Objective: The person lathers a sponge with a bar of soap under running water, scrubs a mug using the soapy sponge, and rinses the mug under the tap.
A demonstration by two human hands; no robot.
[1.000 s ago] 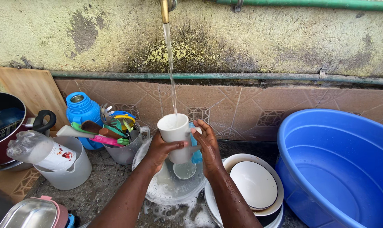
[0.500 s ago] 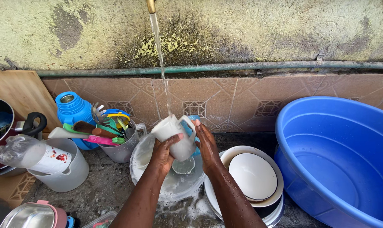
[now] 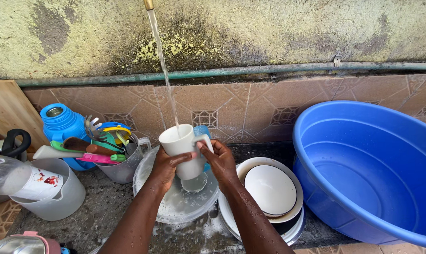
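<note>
We hold a white mug (image 3: pixel 184 149) upright under the stream of water (image 3: pixel 165 70) that falls from a brass tap (image 3: pixel 148 4) on the stained wall. Our left hand (image 3: pixel 165 167) wraps the mug body, grip clamped on it; our right hand (image 3: pixel 217 160) is closed on the handle side, fingers pressed to the mug. The mug sits in the air above a clear soapy basin (image 3: pixel 175 202), near the back edge of the rough concrete surface (image 3: pixel 105 207). Risk, as we judge it: the glazed ceramic is smooth and wet, suds show below, so the mug could slip and strike the basin or the stacked white plates (image 3: pixel 269 193) just to the right, chipping either. Water hitting the rim could also splash outward. Materials: mug glossy, cylindrical; basin thin, translucent plastic, round; plates enamel-like, with a shallow bowl shape on top. A large blue tub (image 3: pixel 368 169), smooth plastic, stands at the right edge. Toward the left edge, a metal jug (image 3: pixel 123 164) packed with coloured plastic utensils, a blue flask (image 3: pixel 62 124) behind it, and a white plastic pitcher (image 3: pixel 53 193). The wall tiles are matte, patterned, brownish.
</note>
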